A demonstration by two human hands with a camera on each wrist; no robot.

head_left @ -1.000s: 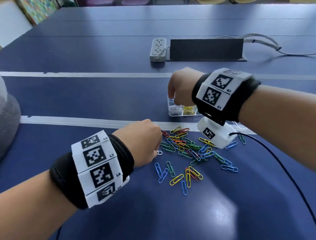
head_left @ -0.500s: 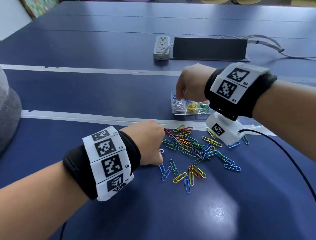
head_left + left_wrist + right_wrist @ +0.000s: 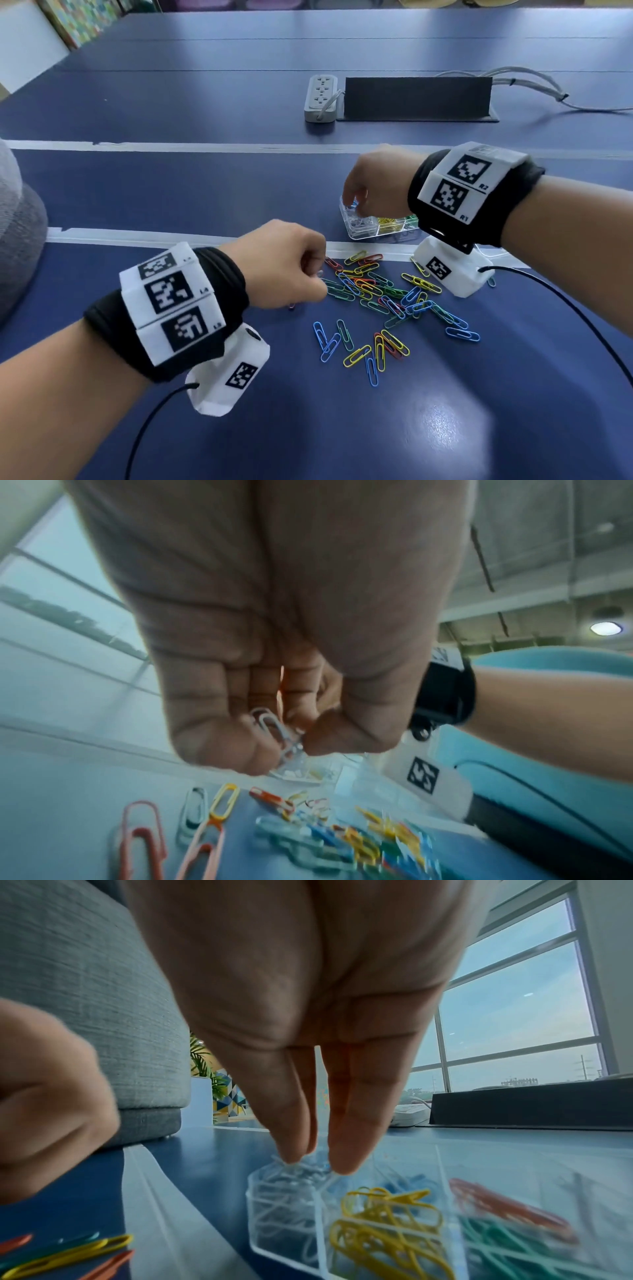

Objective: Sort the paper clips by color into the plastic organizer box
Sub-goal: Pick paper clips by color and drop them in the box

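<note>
A clear plastic organizer box (image 3: 363, 236) (image 3: 287, 1242) stands past a heap of coloured paper clips (image 3: 373, 291) (image 3: 342, 840) on the blue table. Its compartments hold white, yellow, green, blue and orange clips. My right hand (image 3: 356, 200) (image 3: 313, 1161) hovers over the white-clip compartment, fingers straight and pointing down, nothing seen between them. My left hand (image 3: 317, 277) (image 3: 291, 739) is curled at the left edge of the heap and pinches white paper clips (image 3: 277, 731) between thumb and fingers.
A grey power strip (image 3: 320, 99) and a black cable box (image 3: 416, 99) lie farther back on the table. A grey upholstered seat (image 3: 17, 240) sits at the left edge. Cables run from both wrist cameras.
My right hand's fingers have straightened over the white-clip compartment. My left hand has lifted slightly from the table with white clips pinched.
</note>
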